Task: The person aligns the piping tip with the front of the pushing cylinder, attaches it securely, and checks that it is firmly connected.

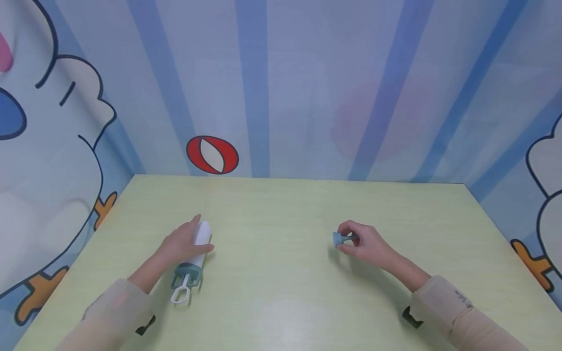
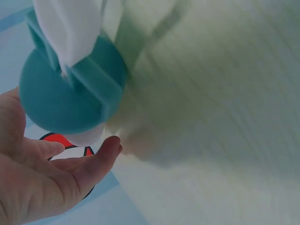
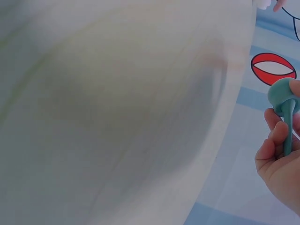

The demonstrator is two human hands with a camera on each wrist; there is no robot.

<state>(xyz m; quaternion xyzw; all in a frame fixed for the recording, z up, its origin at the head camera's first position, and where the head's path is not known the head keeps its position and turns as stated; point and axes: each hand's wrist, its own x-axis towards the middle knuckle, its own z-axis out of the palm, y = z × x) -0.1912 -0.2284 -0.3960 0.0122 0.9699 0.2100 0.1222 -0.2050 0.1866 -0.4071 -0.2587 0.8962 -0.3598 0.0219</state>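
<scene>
On the left, a toy syringe-like piece lies along the table, with a white barrel (image 1: 203, 234), a teal collar (image 2: 70, 98) and a white loop handle (image 1: 181, 295). My left hand (image 1: 182, 241) is over the barrel, thumb and fingers spread to either side of it. The collar hides part of those fingers in the left wrist view. My right hand (image 1: 366, 243) pinches a small teal piece (image 3: 282, 93) above the table on the right. It has a rounded head and a thin stem (image 3: 288, 129) that runs toward the palm; the fingers partly cover it.
The pale yellow-green table (image 1: 272, 273) ends at a blue striped backdrop (image 1: 298, 87). Cartoon figures are printed on the side panels, and a red-and-white ball print (image 1: 212, 155) is just above the back edge.
</scene>
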